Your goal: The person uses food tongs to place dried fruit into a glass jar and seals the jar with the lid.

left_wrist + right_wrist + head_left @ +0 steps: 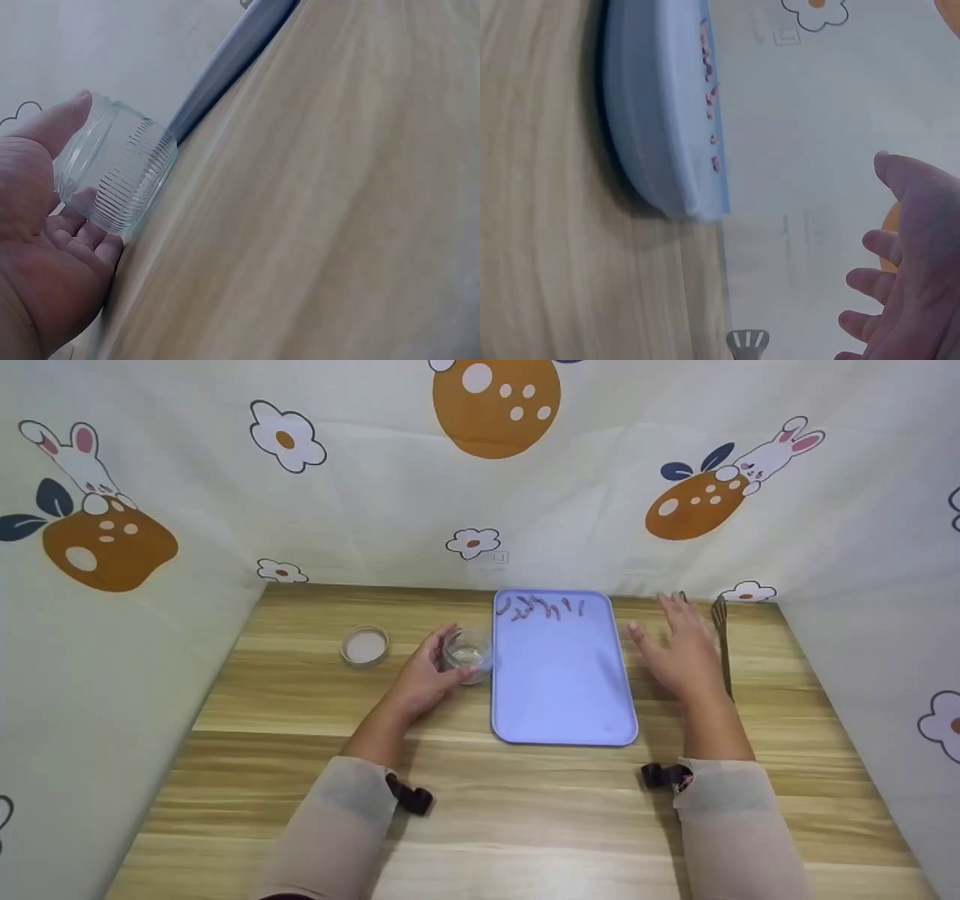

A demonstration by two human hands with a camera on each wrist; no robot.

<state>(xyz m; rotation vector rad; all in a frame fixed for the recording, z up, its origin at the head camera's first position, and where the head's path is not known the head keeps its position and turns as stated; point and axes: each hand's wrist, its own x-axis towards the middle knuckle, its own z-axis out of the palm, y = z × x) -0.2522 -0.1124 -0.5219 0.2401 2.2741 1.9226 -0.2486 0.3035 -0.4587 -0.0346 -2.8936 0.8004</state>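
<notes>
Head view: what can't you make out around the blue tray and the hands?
- Small dark pieces on the blue plastic tray: too small to identify, head view.
- Right hand: motion-blurred; contact with the table unclear.
- Metal fork: partly hidden by that hand.
- Clear glass jar: the left hand covers its base.

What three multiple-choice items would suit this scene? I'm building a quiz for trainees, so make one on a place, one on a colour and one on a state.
1. Where do the small pieces lie on the tray?
A. at its far end
B. at its near end
C. all over it

2. What colour is the tray?
A. green
B. light purple-blue
C. red

3. What is the left hand doing?
A. resting flat on the table
B. holding a fork
C. gripping a glass jar

Answers:
1 A: the small pieces cluster by the far rim of the tray.
2 B: it shows so in the head view.
3 C: the left hand curls round the glass jar.
</notes>
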